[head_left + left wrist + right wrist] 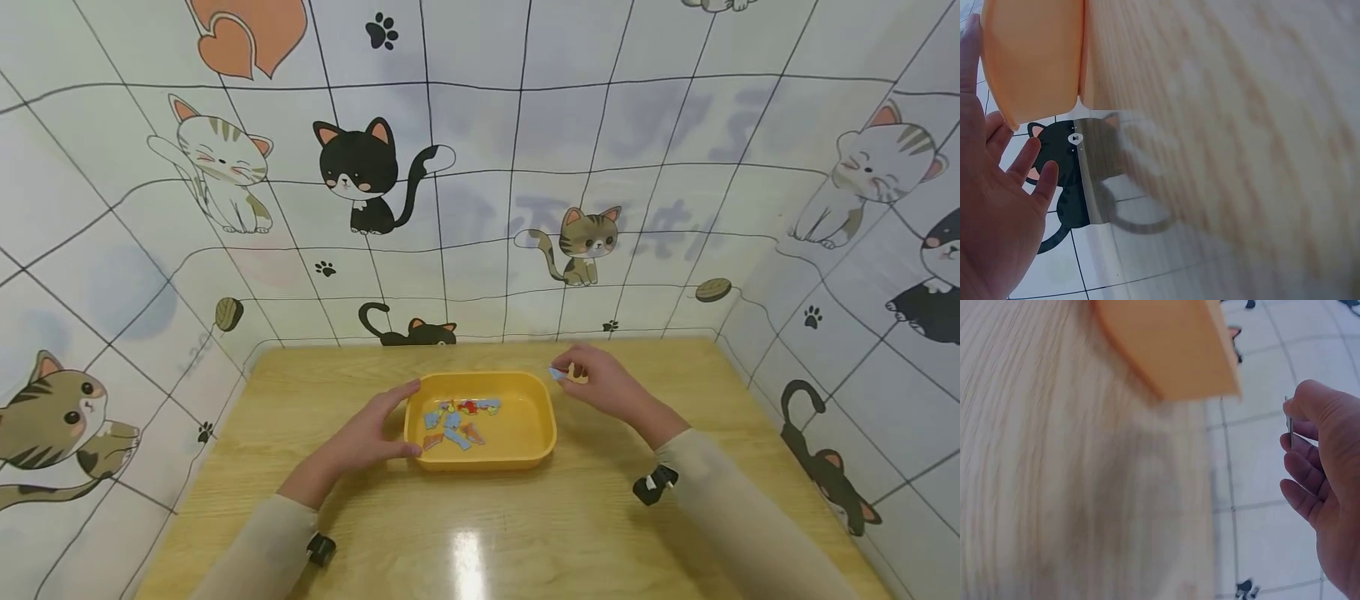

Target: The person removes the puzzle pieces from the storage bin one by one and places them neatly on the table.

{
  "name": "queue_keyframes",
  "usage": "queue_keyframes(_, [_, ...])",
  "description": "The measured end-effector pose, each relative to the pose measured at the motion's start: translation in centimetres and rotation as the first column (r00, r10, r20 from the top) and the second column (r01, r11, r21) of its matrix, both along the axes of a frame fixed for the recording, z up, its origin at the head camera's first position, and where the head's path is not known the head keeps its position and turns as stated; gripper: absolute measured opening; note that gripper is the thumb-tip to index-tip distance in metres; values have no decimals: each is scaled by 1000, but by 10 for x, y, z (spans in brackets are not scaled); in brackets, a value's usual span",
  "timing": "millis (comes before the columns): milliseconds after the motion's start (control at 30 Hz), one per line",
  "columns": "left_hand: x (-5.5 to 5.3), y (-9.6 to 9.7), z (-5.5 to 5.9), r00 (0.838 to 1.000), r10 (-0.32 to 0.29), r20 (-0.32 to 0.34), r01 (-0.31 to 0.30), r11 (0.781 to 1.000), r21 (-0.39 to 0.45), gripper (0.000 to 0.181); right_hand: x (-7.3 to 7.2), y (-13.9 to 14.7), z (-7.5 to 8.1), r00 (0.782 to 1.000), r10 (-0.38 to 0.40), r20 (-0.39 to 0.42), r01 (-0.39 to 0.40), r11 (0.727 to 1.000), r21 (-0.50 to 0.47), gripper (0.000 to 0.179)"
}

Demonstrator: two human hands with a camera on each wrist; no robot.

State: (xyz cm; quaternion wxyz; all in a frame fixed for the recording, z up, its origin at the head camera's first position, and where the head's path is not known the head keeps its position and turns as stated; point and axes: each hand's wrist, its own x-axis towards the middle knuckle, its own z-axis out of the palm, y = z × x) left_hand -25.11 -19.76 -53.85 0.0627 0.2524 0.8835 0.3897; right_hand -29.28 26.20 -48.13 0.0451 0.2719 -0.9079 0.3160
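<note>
In the head view, a yellow tray (517, 457) sits on the table with several small flat pieces (454, 421) in its left part, in light blue, orange, red and yellow. My left hand (366, 432) spans the tray's left end, thumb at the front corner and fingers at the back corner. The left wrist view shows its fingers (1025, 164) fairly straight, some touching the tray wall. To the right of the tray, my right hand (600, 385) is raised and pinches a small flat light-blue piece (557, 373). The right wrist view shows this thin piece (1290, 430) edge-on between thumb and finger.
The wooden table (600, 533) meets white tiled walls (480, 200) with printed cats at the back and both sides. A black wrist device (656, 485) is on the right sleeve, another (321, 550) on the left.
</note>
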Motion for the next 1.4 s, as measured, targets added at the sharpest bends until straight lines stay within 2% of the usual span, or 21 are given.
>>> queue_keyframes(167, [4,-1,-2,1000,3,5,-3,1000,7,107,-3,14,-19,999,-42,15,41,998,42,15])
queue_keyframes(333, [6,-1,0,1000,8,4,-8,1000,-16,106,-8,15,-32,997,-58,52,54,996,76,13])
queue_keyframes(500, [4,1,3,1000,12,-15,-12,999,-39,106,-13,11,-39,994,-85,67,79,992,98,13])
queue_keyframes(667, [2,-1,2,999,-5,-54,3,999,-44,107,-18,9,-46,996,-64,55,58,992,114,13])
queue_keyframes(833, [3,-1,2,998,-10,-61,7,999,-41,106,-19,9,-52,997,-59,43,53,992,119,10])
queue_keyframes(1033, [7,0,3,999,-2,-34,0,999,-41,105,-17,12,-64,988,-88,130,75,992,105,12])
queue_keyframes(1200, [9,1,4,1000,3,-29,-5,999,-54,106,-16,12,-70,986,-85,141,69,991,116,12])
queue_keyframes(1400, [6,0,6,999,-3,-54,-1,998,-65,104,-18,12,-70,986,-79,144,62,991,118,15])
